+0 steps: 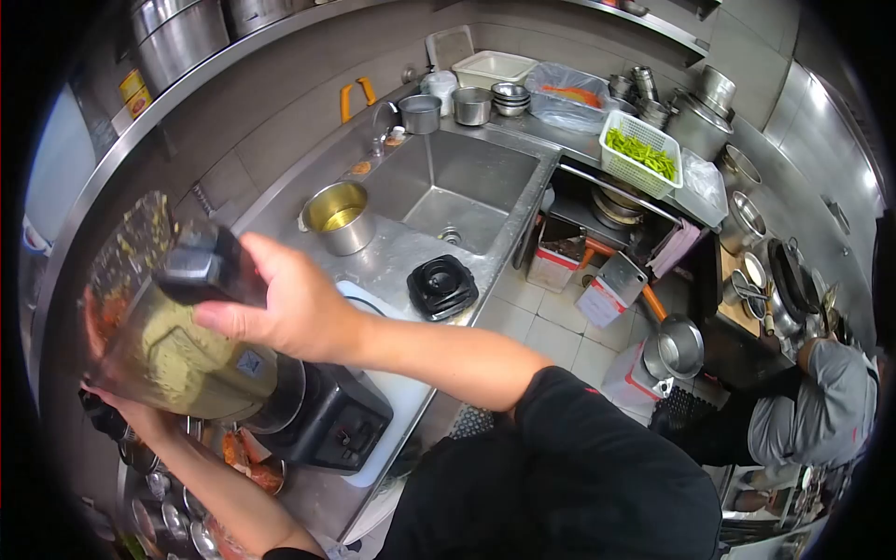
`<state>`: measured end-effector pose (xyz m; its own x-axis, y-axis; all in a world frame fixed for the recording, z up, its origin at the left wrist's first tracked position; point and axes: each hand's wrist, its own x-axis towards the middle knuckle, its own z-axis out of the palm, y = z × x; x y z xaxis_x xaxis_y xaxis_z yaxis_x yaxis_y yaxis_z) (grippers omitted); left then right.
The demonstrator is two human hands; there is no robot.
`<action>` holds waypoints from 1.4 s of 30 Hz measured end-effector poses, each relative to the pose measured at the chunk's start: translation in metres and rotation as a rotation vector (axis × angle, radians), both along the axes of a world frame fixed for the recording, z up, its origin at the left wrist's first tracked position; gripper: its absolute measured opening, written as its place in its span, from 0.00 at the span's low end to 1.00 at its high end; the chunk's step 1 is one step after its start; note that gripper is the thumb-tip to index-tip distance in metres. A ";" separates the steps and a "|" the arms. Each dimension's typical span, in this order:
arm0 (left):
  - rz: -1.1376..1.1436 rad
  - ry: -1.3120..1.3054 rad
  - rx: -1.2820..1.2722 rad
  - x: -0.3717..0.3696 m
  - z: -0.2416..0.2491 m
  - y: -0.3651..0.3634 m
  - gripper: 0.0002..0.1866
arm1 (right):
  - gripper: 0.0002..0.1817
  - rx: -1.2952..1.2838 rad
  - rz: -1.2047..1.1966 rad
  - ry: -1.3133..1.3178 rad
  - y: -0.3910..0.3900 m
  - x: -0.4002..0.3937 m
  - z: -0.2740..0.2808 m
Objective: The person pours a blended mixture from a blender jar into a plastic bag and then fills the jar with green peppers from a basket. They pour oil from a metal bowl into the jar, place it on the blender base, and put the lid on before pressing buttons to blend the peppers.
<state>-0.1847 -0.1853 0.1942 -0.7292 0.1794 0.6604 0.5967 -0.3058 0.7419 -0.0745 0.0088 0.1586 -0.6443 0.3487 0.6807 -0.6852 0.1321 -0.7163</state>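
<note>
A clear blender jar holds a thick pale green mixture, with splashes on its upper wall. It leans over the black blender base; whether it is seated there I cannot tell. My right hand is wrapped round the jar's black handle. At the jar's far left side, my left hand is pressed against the lower wall, its fingers mostly hidden. The black blender lid lies on the steel counter, right of a metal pot of yellow liquid.
A sink lies beyond the pot. Behind it are steel bowls and a white basket of green peppers. A bowl of orange-red food sits below the jar. Another person works at the far right.
</note>
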 end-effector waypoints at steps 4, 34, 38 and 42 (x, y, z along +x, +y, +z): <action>-0.073 -0.018 -0.015 0.003 0.034 0.042 0.50 | 0.30 -0.114 0.154 0.045 0.050 0.071 0.050; -1.430 -1.235 0.181 0.172 -0.249 0.795 0.48 | 0.14 -0.545 -0.580 -0.029 0.677 0.292 -0.041; -1.420 -1.010 0.256 0.142 -0.256 0.924 0.44 | 0.14 -0.701 -0.655 -0.025 0.820 0.244 -0.035; -1.292 -0.881 0.198 0.089 -0.228 1.053 0.33 | 0.12 -0.893 -0.656 -0.030 0.979 0.193 -0.052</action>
<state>-0.0959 0.8682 -0.0341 -0.3103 0.9259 0.2156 -0.7145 -0.3768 0.5895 0.1188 0.9881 0.1071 -0.1666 0.9860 0.0013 -0.6519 -0.1091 -0.7504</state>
